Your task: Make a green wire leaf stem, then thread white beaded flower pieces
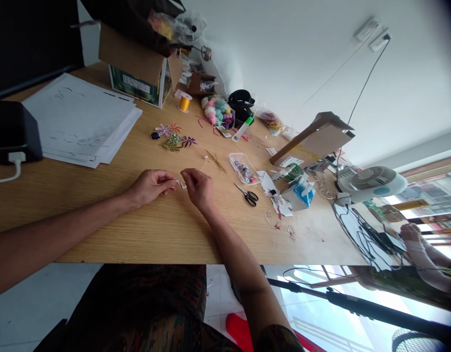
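Between my two hands, low over the wooden table, a thin pale pink looped cord (181, 184) is stretched. My left hand (152, 186) pinches one end of it between thumb and fingertips. With fingers curled, my right hand (198, 189) grips the other end; its fingertips are partly hidden. A thin thread seems to run from there up to a small pink bead-like piece (205, 157). Behind the hands lie several small knotted cord flowers (175, 138) in purple, orange, green and dark blue. A bundle of golden-brown strands (215, 160) lies to the right of them.
Black scissors (250, 196) and a clear tray of beads (244, 169) lie to the right. Farther back are a yellow thread spool (184, 102), yarn balls (218, 110) and a cardboard box (137, 68). Papers (82, 122) cover the left. A white fan (372, 183) and another person's arm (426, 259) are far right.
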The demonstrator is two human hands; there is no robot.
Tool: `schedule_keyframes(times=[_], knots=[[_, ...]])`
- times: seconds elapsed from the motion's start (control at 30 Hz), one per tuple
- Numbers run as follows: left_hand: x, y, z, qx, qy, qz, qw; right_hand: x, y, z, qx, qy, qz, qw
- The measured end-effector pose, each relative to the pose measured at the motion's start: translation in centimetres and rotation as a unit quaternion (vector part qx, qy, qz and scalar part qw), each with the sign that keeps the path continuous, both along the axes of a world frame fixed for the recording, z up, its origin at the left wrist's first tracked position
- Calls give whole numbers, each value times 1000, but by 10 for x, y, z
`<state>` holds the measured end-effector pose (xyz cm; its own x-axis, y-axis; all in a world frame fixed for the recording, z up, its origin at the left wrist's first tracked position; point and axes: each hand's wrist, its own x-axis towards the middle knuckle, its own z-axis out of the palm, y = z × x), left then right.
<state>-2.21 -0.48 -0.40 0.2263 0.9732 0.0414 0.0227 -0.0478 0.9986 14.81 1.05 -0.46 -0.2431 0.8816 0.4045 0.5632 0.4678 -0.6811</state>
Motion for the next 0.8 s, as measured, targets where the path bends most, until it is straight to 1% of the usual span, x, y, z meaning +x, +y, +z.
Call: schedule_keyframes(times=[0.07,0.13,0.23,0.37,0.43,0.5,0.57,0.67,0.73,0.8], knots=[[1,-2,2,-5,-18,-10,1000,0,3,-5,-30,33,5,999],[1,-3,4,-13,-43,-3,999,0,3,-8,-56,51,23,997],[0,-2,6,-32,-84,19,996,-3,0,-10,-66,44,60,995],[-1,1,7,-45,-118,68,990,-6,-6,-9,-27,-3,83,996],[-1,2,7,-42,-116,95,988,-7,-9,-6,-7,-28,88,996],[-1,3,7,-29,-86,113,989,-7,-12,-2,15,-43,87,995],[-2,3,5,-6,-42,118,992,-6,-12,1,40,-44,75,995],[-2,3,1,14,-2,89,996,-3,-9,4,58,-25,32,997],[-2,2,-1,12,2,46,999,-1,-5,3,45,-2,7,999],[-1,1,-1,4,-9,6,1000,0,0,0,15,24,0,1000]])
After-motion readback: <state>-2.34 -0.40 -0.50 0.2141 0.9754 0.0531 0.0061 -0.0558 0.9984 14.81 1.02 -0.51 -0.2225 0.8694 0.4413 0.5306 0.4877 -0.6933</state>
